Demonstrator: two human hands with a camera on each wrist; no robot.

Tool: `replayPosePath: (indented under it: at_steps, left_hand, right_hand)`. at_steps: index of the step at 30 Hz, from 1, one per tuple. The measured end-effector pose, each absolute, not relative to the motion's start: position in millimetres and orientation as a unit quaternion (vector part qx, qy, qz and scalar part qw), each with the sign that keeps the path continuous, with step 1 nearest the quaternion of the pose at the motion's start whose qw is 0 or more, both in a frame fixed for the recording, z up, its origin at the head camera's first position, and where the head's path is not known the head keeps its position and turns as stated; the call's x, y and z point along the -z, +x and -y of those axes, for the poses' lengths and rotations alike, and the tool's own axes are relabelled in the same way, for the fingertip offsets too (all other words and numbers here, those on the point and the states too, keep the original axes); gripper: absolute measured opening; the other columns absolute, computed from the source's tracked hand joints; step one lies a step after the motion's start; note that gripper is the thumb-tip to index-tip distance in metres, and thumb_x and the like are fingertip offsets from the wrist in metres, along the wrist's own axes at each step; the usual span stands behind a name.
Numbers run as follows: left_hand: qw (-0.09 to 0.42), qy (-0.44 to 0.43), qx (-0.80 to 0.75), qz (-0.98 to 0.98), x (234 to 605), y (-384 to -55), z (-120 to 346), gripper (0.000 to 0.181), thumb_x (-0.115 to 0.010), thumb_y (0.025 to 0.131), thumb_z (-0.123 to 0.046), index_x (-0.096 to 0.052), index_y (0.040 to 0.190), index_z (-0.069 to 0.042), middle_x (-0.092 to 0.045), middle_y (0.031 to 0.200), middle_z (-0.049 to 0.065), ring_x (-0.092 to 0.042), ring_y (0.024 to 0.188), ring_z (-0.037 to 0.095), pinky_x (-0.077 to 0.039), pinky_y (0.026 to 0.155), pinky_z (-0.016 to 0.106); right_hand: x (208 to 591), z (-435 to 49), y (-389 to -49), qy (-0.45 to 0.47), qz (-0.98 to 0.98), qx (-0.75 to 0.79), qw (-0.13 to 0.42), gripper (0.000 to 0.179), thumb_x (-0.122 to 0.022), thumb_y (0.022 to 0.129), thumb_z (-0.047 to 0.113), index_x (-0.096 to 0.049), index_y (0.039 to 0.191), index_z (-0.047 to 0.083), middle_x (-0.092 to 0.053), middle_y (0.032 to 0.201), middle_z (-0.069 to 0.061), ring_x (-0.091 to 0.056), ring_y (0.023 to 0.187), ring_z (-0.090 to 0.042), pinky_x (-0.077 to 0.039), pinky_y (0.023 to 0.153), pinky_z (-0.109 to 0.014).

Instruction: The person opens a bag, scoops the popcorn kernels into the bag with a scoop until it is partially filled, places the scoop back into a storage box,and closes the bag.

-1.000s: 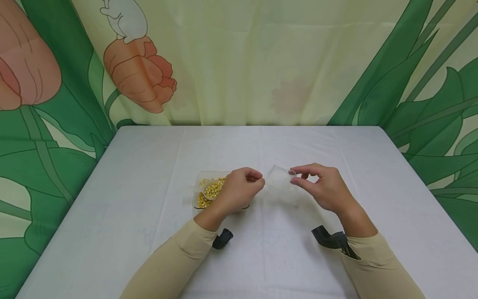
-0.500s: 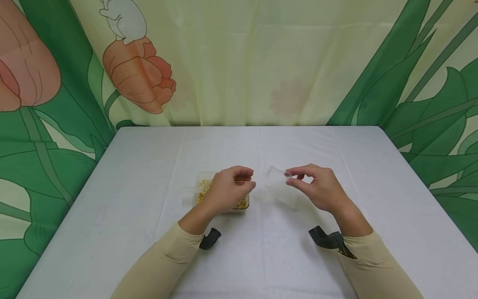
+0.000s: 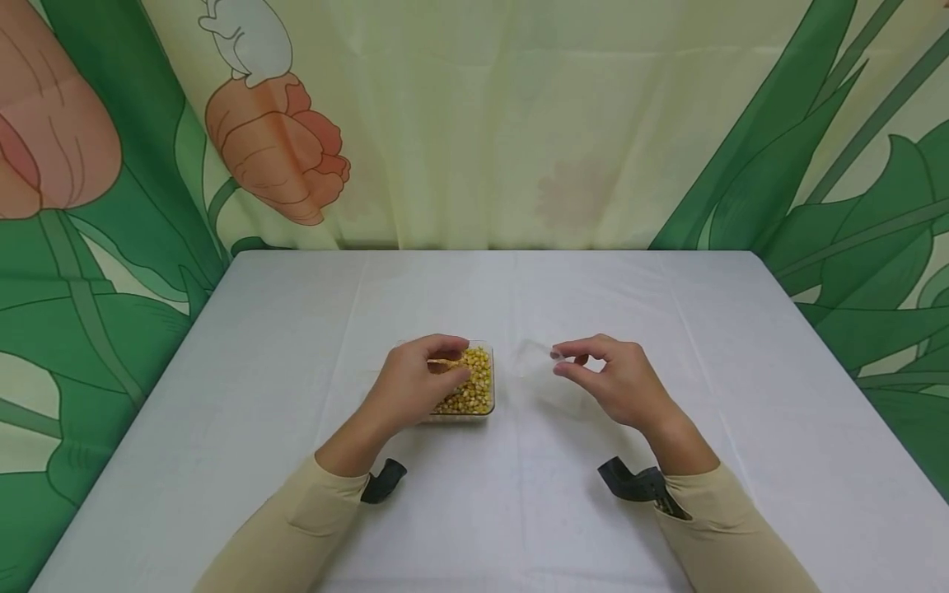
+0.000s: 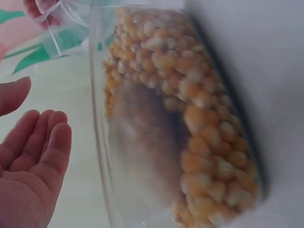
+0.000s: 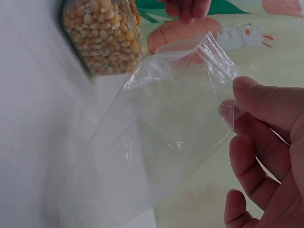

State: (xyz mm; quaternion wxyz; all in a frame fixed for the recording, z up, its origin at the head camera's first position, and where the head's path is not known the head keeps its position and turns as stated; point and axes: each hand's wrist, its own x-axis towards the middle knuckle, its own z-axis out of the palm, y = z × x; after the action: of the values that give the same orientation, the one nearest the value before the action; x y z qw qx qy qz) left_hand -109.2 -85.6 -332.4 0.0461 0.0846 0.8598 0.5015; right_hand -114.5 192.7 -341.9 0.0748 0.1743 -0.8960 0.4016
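The left hand is over the left part of the box, thumb and fingers apart and loosely bent, with nothing between them. The box stands on the table, a little left of its middle, with corn heaped inside; through its clear wall the left wrist view shows a cloudy scoop set among the kernels, its outline blurred. The right hand is to the right of the box, thumb and forefinger pinching one edge of the bag near its zip top, the other fingers curled behind. The bag is clear and creased, spreading from the pinch toward the box. A printed curtain hangs behind the table
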Motion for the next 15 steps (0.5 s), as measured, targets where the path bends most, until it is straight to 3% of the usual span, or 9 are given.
replayPosePath:
  at_steps: [5, 15]
  left_hand:
    - [0.048, 0.069, -0.489, -0.868, 336, -105, 96, 0.036, -0.075, 0.089, -0.011, -0.069, 0.125, -0.007, -0.067, 0.120, 0.007, -0.067, 0.105, 0.023, -0.056, 0.088, 0.037]
    - [0.023, 0.054, -0.444, -0.894, 336, -102, 131, 0.035, -0.072, 0.093, -0.018, -0.068, 0.127, -0.011, -0.064, 0.129, 0.010, -0.056, 0.121, 0.040, -0.052, 0.093, 0.049]
  right_hand:
    - [345, -189, -114, 0.164, 0.896, -0.408, 0.061, 0.020, -0.080, 0.087, 0.010, -0.078, 0.106, 0.008, -0.074, 0.098, 0.000, -0.060, 0.089, -0.017, -0.046, 0.067, -0.027]
    - [344, -186, -114, 0.174, 0.889, -0.418, 0.065, 0.019, -0.079, 0.088, 0.009, -0.078, 0.106, 0.008, -0.074, 0.100, -0.001, -0.063, 0.088, -0.017, -0.046, 0.067, -0.027]
